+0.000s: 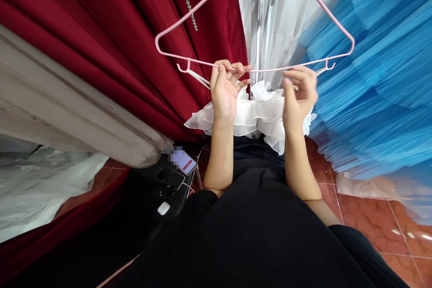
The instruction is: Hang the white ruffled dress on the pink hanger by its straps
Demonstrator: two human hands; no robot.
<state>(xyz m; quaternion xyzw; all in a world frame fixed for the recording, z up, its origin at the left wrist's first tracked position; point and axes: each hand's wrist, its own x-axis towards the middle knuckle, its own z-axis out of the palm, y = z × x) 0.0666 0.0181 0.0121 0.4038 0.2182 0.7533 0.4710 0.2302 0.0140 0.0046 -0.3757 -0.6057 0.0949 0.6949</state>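
Observation:
A pink hanger (205, 1) spans the upper middle, with a small hook near each end of its lower bar. White straps (198, 78) run from the hooks to a white ruffled garment (249, 114) hanging below. My left hand (227, 92) has its fingers curled at the lower bar, left of the middle, closed on it. Just under the bar's right part is my right hand (300, 94), its fingers bent together and slightly blurred. The right strap passes behind this hand, and whatever lies between its fingers is hidden.
Dark red drapery (135, 49) and pale cloth (67, 94) hang at left. Blue tulle (378, 76) fills the right side. A lit phone (185, 162) and a small white case (164, 208) lie on a black surface at lower left. Red floor tiles (367, 220) show at right.

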